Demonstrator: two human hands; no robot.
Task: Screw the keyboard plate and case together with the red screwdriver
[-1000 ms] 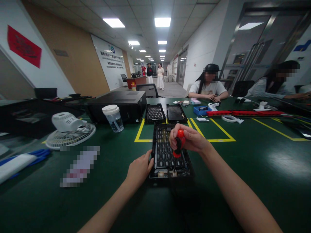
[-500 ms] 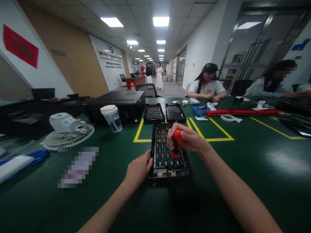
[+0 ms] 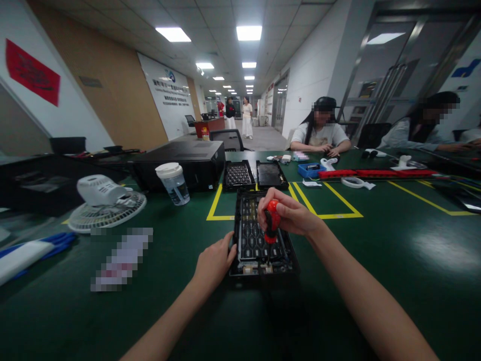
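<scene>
A black tray-like case (image 3: 252, 245) with rows of dark oval cells lies in front of me on the green table. My right hand (image 3: 284, 213) is wrapped round a red and black screwdriver (image 3: 273, 220), held upright over the case. Its thin shaft points down at the near end, beside small pale parts; whether the tip touches cannot be made out. At the case's left edge, my left hand (image 3: 215, 258) grips the side wall, thumb towards the near corner and fingers along the outside.
Two similar black cases (image 3: 239, 175) stand beyond, by yellow tape lines. On the left are a lidded water cup (image 3: 173, 184), a white fan (image 3: 107, 200) and a big black box (image 3: 180, 163). A blue bin (image 3: 310, 170) and a seated person (image 3: 321, 130) are at the far right.
My right hand and the screwdriver have shifted very slightly, with the handle turned a little. My left hand and the case have stayed in place.
</scene>
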